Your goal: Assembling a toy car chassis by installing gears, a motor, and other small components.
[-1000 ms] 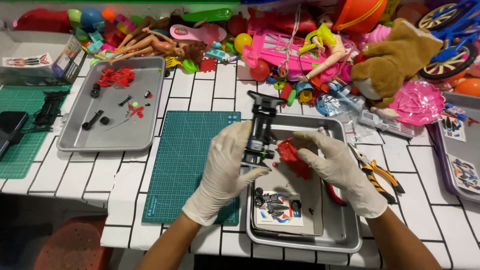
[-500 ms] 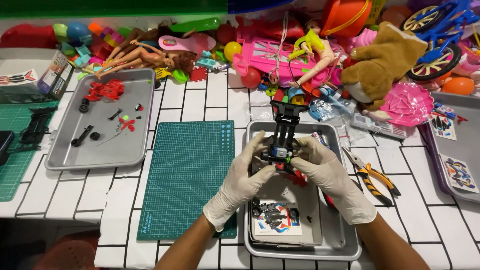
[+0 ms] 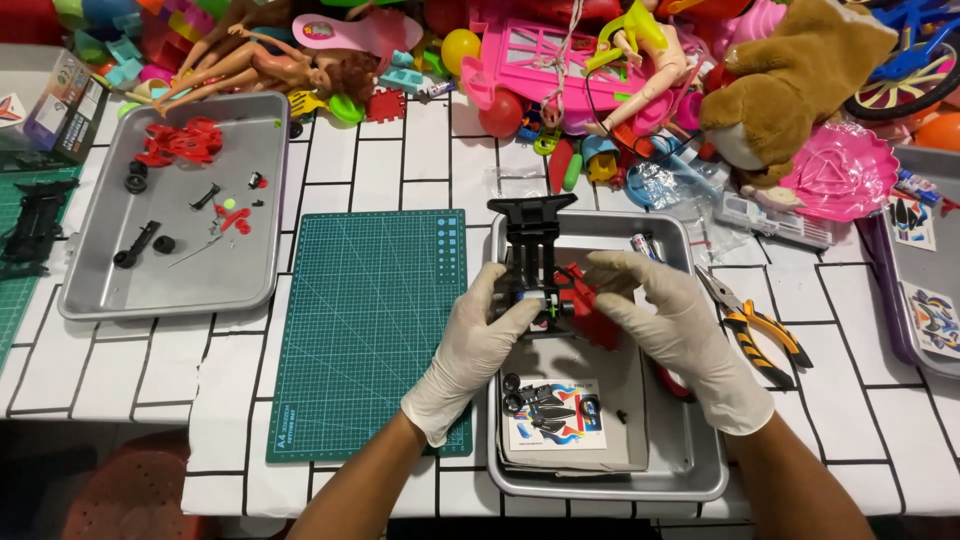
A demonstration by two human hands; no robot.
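Gripping black toy chassis [image 3: 532,262], hands [image 3: 478,350] hiding midsection.

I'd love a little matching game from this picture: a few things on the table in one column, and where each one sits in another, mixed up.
Things:
1. black toy car frame
2. pliers
3. green cutting mat
4. sticker sheet

Places:
A. flat in the near tray, below the hands
B. on the tiles right of that tray
C. held between the left hand and the right hand
D. between the two grey trays

Pairs: 1-C, 2-B, 3-D, 4-A
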